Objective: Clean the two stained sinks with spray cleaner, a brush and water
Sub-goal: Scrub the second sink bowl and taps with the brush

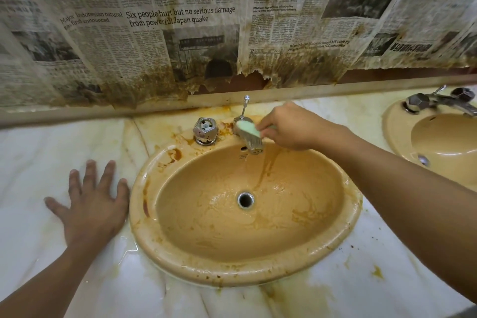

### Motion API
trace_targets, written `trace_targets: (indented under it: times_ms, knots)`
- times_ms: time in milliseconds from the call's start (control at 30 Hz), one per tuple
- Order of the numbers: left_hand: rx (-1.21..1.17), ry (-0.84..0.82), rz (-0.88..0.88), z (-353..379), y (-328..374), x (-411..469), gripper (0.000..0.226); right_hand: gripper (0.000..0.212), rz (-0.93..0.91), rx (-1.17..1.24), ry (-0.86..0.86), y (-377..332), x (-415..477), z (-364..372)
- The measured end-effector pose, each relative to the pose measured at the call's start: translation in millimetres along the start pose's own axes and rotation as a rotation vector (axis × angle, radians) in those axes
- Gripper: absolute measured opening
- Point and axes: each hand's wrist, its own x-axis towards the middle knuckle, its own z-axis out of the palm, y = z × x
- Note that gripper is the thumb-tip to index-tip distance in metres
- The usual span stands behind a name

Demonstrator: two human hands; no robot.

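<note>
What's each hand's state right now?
Left hand: open, flat on the countertop.
Right hand: holding the green brush against the faucet spout.

The sink bowl lies open from above; spout and tap knob crowd its back rim.

Head-worn view, looking steeply down, close over the sink, wide-angle
</note>
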Motion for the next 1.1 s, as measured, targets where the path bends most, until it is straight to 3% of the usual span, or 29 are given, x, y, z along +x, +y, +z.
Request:
trace_targets:
  times_ms: [67, 267, 400, 667, 867, 1100]
  knots:
    - [0.005, 0.005, 0.008, -0.1, -1.1, 0.5, 0.057, 0.025, 0.062, -0.027, 0.057, -0.8, 25.8, 0.2]
    - [0.012, 0.013, 0.041, 0.7, -6.3, 3.4, 0.061, 0.023, -0.039, -0.359, 0.018, -11.2, 60.5, 0.8]
    - [0.001, 0.003, 0.025, 0.9, -4.0, 1.7, 0.059, 0.026, -0.022, -0.273, -0.096, 14.4, 44.2, -19.1]
    - [0.016, 0.003, 0.019, -0.1, -1.5, 1.3, 0.059, 0.027, 0.083, -0.143, 0.009, 26.9, 62.4, 14.3]
    - [0.031, 0.002, -0.001, 3.9, -0.4, 2.9, 0.057, 0.026, 0.088, 0.106, -0.059, 44.3, 57.5, -1.9]
    - [0.017, 0.015, 0.012, 2.4, -1.6, 2.7, 0.056, 0.03, 0.109, 0.082, 0.061, 31.6, 83.8, 18.1]
